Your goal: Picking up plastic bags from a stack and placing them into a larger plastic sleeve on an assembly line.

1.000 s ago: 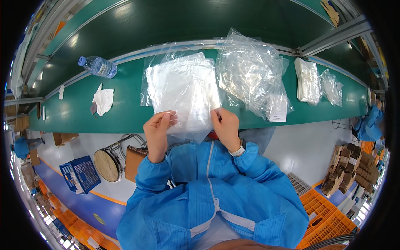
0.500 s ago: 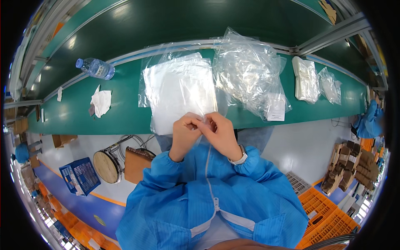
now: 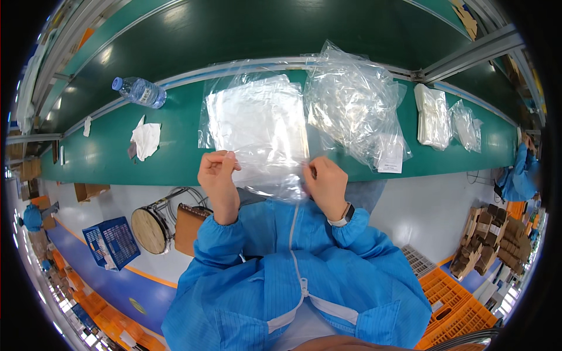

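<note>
A clear plastic bag (image 3: 272,188) is stretched between my hands, its near edge hanging past the front of the green table. My left hand (image 3: 219,178) is closed in a pinch on the bag's left side. At its right side, the thumb and curled fingers of my right hand (image 3: 326,186) grip the film. Beneath and beyond this bag lies a stack of flat clear bags (image 3: 254,114) on the table. Where the held bag ends and the stack begins is hard to make out.
A large crumpled heap of clear plastic bags (image 3: 351,102) lies right of the stack, with a white label (image 3: 390,158). Farther right are a bundle of folded bags (image 3: 433,116) and a smaller bag (image 3: 466,126). A water bottle (image 3: 140,92) and crumpled tissue (image 3: 146,138) lie left.
My hands have moved apart from where they met in the middle, left hand to the left and right hand to the right. The bag's near edge is now spread out between them.
</note>
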A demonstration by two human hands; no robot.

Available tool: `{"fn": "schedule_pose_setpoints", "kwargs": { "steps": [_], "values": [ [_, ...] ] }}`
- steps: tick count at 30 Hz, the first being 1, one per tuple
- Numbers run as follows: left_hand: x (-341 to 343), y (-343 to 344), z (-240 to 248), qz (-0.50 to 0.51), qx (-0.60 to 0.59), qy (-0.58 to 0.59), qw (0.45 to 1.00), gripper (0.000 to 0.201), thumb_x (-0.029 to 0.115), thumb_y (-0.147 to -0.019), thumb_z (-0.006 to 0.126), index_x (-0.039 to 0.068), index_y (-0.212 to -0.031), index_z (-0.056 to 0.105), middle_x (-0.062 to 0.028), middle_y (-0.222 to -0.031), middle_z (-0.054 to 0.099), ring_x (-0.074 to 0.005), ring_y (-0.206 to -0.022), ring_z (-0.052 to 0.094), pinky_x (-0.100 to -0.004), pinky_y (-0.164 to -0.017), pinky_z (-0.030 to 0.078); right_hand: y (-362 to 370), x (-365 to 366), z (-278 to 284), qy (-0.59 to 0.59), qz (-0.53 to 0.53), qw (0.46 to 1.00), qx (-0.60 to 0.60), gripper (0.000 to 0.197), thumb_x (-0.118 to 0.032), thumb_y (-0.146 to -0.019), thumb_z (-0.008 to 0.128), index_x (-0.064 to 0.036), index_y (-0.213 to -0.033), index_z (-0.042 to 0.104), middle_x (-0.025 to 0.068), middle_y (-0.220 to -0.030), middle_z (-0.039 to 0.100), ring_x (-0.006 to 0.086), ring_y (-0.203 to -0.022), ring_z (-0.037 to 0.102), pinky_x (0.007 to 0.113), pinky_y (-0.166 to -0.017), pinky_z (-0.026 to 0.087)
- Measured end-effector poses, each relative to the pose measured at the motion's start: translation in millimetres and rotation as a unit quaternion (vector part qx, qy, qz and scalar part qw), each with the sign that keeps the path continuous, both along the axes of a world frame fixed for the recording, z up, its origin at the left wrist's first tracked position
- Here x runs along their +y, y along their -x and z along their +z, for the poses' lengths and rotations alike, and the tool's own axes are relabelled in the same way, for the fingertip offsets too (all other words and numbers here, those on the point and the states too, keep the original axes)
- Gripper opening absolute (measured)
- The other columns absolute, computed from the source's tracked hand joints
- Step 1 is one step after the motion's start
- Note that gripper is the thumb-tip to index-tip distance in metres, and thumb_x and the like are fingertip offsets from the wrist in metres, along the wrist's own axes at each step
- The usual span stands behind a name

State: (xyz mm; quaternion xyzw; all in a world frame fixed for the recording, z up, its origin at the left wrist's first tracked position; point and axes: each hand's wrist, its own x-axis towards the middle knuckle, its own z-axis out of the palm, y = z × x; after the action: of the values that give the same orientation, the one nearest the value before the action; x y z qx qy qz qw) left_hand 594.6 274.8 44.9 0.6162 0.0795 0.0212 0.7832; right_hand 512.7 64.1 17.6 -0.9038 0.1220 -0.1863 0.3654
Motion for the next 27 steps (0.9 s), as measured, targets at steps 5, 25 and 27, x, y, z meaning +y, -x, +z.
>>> {"fn": "schedule_pose_setpoints", "kwargs": {
  "steps": [5, 25, 27],
  "values": [
    [-22.6, 16.8, 16.4, 0.038, -0.098, -0.111, 0.988, 0.008, -0.004, -0.094, 0.067, 0.0, -0.094, 0.06, -0.009, -0.092, 0.065, -0.0142, -0.077, 0.061, -0.0265, -0.073, 0.051, 9.3, 10.0, 28.9, 0.111, 0.043, 0.993, 0.003, 0.017, -0.012, -0.087, 0.076, -0.0072, -0.076, 0.064, 0.0068, -0.07, 0.062, 0.0266, -0.061, 0.06, 0.04, -0.053, 0.045],
    [-74.0, 61.5, 17.2, -0.344, -0.368, -0.267, 0.822, 0.016, -0.001, -0.076, 0.078, 0.001, -0.091, 0.072, -0.011, -0.086, 0.067, -0.0294, -0.076, 0.066, -0.0384, -0.066, 0.053, -73.4, 55.2, 22.6, 0.136, 0.333, 0.933, 0.033, 0.091, -0.043, -0.072, 0.087, -0.0236, -0.154, 0.05, 0.0194, -0.169, 0.025, 0.0452, -0.152, 0.029, 0.063, -0.123, 0.022],
    [-71.6, 56.7, 16.7, -0.33, -0.379, -0.25, 0.827, 0.017, -0.002, -0.076, 0.078, 0.002, -0.092, 0.072, -0.0099, -0.085, 0.067, -0.0286, -0.076, 0.065, -0.0378, -0.065, 0.052, -77.2, 58.6, 22.8, 0.111, 0.293, 0.949, 0.032, 0.093, -0.051, -0.075, 0.083, -0.0222, -0.156, 0.047, 0.0218, -0.17, 0.02, 0.0471, -0.153, 0.024, 0.063, -0.123, 0.019]
  ]
}}
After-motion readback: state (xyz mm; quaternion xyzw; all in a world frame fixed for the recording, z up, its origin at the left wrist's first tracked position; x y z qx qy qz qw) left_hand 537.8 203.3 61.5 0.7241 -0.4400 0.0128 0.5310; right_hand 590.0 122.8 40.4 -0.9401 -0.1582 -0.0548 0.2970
